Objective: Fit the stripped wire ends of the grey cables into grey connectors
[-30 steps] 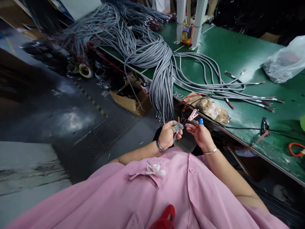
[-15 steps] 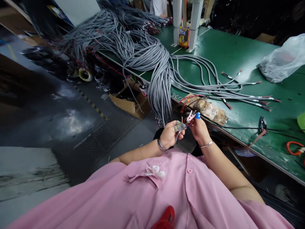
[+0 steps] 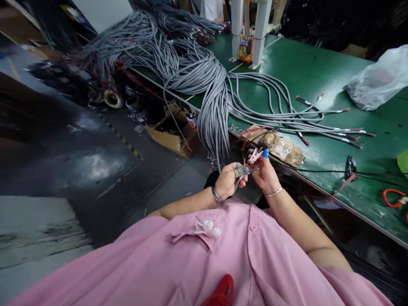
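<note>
- Where the green table ends, a thick bundle of grey cables spills over its edge toward a dark floor with a cardboard box.
- Left hand is clamped on a grey cable end (coloured wires fan out beyond the fingertips).
- Right hand pinches those wires, holding a pink clip just above.

Green workbench, from twelve to four o'clock, bearing: large bundle of grey cables at twelve, draped over its near edge; loose grey leads with red ends at two; clear plastic bag far right; taped brown packet at the edge; white post with yellow packet. Floor, ten o'clock: open cardboard box, tape roll. Orange loop at three o'clock.
</note>
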A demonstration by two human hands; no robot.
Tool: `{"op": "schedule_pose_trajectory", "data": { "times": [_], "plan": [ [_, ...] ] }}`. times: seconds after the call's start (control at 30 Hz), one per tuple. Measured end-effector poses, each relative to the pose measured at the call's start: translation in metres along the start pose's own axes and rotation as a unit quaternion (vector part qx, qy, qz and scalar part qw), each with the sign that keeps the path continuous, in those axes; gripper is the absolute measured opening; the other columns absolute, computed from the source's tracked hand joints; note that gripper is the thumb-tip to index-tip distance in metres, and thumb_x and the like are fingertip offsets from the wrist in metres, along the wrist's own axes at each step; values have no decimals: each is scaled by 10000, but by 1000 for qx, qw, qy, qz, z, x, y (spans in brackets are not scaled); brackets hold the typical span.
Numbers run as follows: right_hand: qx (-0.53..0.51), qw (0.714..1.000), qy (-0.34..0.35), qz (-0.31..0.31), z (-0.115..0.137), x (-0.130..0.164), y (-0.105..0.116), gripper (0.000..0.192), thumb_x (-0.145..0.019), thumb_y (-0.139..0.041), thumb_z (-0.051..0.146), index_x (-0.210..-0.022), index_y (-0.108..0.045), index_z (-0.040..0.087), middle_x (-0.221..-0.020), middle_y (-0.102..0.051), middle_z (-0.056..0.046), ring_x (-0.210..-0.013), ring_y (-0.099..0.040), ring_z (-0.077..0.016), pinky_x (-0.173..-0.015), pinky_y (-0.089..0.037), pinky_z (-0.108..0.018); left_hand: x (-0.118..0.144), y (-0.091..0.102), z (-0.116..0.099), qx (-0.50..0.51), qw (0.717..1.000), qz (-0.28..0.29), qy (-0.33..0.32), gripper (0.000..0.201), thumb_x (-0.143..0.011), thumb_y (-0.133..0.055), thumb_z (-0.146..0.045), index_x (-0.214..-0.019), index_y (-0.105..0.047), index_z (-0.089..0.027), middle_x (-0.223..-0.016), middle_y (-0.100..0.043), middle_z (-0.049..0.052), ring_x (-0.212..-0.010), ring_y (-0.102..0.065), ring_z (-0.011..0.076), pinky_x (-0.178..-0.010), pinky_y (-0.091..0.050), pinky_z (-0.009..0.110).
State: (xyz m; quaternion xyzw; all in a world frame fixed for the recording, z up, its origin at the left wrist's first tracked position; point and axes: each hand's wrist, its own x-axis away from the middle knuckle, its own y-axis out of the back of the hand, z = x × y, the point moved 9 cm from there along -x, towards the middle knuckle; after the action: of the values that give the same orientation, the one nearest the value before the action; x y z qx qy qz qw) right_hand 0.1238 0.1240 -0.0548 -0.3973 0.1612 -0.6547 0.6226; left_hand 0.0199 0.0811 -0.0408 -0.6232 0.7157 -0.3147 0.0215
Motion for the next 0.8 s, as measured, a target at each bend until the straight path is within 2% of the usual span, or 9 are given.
{"op": "schedule_pose_trajectory", "data": {
  "times": [0.23,0.47,0.67,0.8],
  "plan": [
    [5,998,-41,42,-2,6,-3,444,-748,-603,654,-797,-642,215,-843,-702,-23,-674,-611,-138,-677,-504,-291,8,5,1,-4,1000,6,-12,268,-682,-719,-359,-736,-552,-156,-548,-609,9,-376,-505,92,-360,-344,191],
    [39,999,-3,34,12,10,-6,326,-754,-684,526,-798,-653,205,-759,-670,-3,-644,-583,-118,-609,-485,-242,15,1,-8,7,1000,-5,-29,263,-684,-718,-356,-714,-548,-157,-552,-614,10,-388,-510,91,-374,-370,197],
    [63,998,-2,29,8,6,-4,358,-747,-679,553,-796,-658,199,-808,-695,-14,-609,-565,-108,-590,-481,-242,8,-1,-6,25,1000,-9,-13,287,-652,-731,-367,-726,-550,-157,-558,-615,6,-378,-498,84,-367,-342,195],
    [38,999,-17,4,2,-1,0,361,-716,-713,546,-781,-656,195,-757,-692,-15,-621,-585,-121,-617,-492,-255,5,0,0,26,1000,-6,-2,284,-657,-726,-362,-742,-548,-158,-561,-615,5,-383,-500,85,-370,-335,194]
  ]
}}
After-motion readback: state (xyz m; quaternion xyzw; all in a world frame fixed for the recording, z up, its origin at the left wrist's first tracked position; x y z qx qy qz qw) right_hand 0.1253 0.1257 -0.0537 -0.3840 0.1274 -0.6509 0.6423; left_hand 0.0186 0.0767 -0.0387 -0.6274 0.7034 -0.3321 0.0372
